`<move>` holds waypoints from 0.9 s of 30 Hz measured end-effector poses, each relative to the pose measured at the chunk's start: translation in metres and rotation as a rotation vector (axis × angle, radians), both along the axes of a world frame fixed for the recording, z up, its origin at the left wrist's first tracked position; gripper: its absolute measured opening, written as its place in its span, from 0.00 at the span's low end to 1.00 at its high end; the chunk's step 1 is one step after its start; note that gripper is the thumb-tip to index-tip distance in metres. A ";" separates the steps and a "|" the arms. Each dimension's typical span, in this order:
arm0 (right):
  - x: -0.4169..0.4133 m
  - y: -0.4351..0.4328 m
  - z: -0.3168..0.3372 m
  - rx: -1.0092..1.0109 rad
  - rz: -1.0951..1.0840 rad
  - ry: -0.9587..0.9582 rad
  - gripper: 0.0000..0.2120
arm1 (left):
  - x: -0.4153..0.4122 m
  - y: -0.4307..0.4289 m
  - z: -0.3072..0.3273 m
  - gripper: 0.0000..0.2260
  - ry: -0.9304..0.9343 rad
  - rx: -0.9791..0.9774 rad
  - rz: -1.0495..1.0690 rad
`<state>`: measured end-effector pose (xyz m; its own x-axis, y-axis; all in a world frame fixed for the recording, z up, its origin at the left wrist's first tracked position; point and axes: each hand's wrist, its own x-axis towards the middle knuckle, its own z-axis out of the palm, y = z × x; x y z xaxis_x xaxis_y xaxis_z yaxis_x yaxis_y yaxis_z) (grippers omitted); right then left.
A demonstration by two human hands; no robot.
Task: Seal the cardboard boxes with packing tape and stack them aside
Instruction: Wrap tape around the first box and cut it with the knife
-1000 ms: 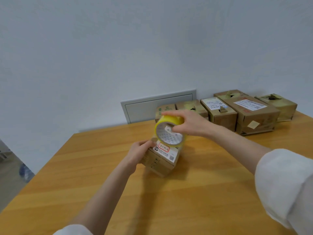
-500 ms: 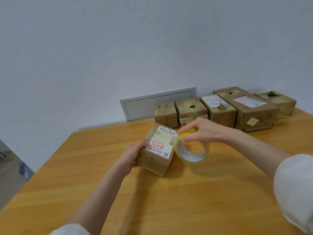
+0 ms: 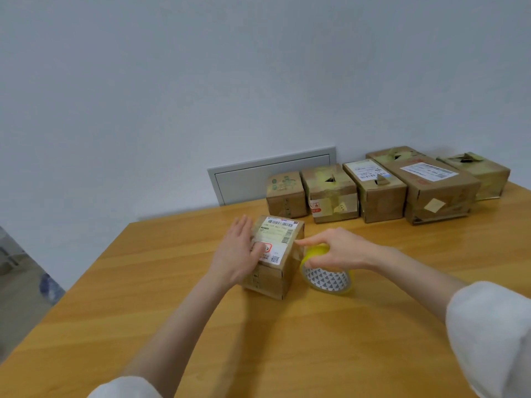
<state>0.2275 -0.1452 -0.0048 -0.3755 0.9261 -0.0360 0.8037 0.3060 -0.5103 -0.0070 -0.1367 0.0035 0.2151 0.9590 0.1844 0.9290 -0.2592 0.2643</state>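
Observation:
A small cardboard box [image 3: 284, 271] with a white shipping label on top stands in the middle of the wooden table [image 3: 287, 340]. My left hand [image 3: 237, 254] lies flat on the box's top with straight fingers. Right of the box, a yellow roll of packing tape [image 3: 327, 278] is at the table surface. My right hand [image 3: 336, 248] holds the roll from above, fingers curled over its rim, with the index finger reaching toward the box's right edge.
Several taped cardboard boxes [image 3: 376, 191] stand in a row at the back of the table by the wall. A grey wall panel [image 3: 258, 175] is behind them. The table's left edge drops to the floor.
The tape roll came off the box top and down to the table on the box's right. My left hand moved from the box's side onto its top.

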 end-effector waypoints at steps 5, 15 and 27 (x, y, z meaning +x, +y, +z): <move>-0.005 0.006 -0.002 0.035 -0.006 -0.101 0.29 | 0.024 0.001 -0.013 0.37 0.405 -0.095 -0.114; -0.010 0.006 -0.002 0.050 0.008 -0.157 0.30 | 0.021 0.004 -0.004 0.33 0.206 -0.225 -0.151; 0.029 0.003 0.056 0.124 -0.122 0.465 0.32 | 0.035 0.001 0.013 0.31 -0.806 -0.397 0.139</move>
